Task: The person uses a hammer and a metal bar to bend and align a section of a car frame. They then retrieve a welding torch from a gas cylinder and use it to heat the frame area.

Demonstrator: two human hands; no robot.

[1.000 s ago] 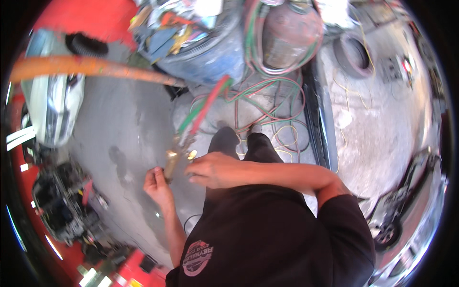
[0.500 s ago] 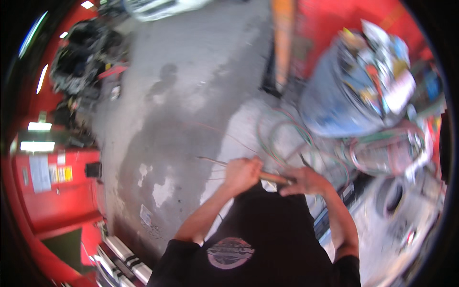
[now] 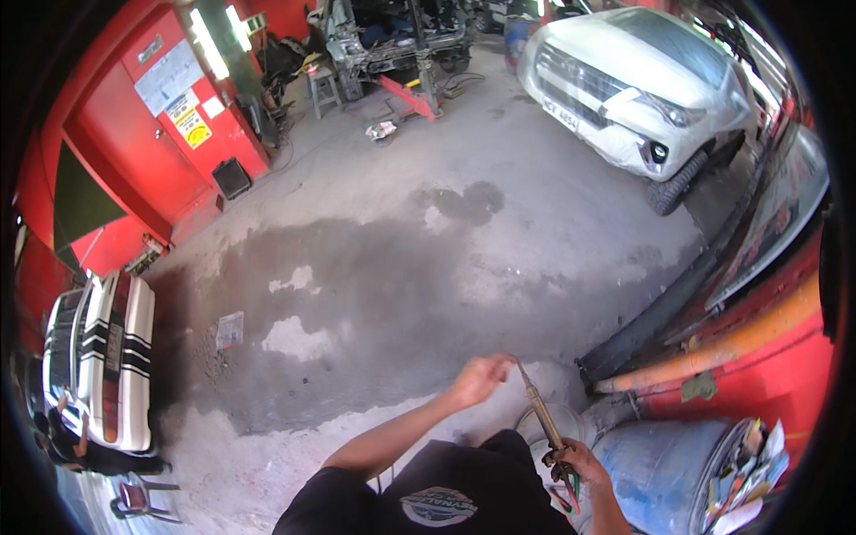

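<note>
My right hand grips the valve end of a brass-coloured gas welding torch, low and right of my body. The torch slants up and left, narrowing to a thin tip. Red and green hoses hang by its lower end. At the tip is my left hand, its fingers curled and closed, with thumb and forefinger meeting the thin end. The palm side of that hand is hidden.
A blue drum full of rubbish stands close on my right, beside an orange pipe. Ahead are a white SUV and a red jack. A white striped car and another person are far left.
The view has swung toward the right, bringing the SUV in. The torch has turned from lying crosswise to slanting upward, and my left hand has shifted from its shaft to its tip.
</note>
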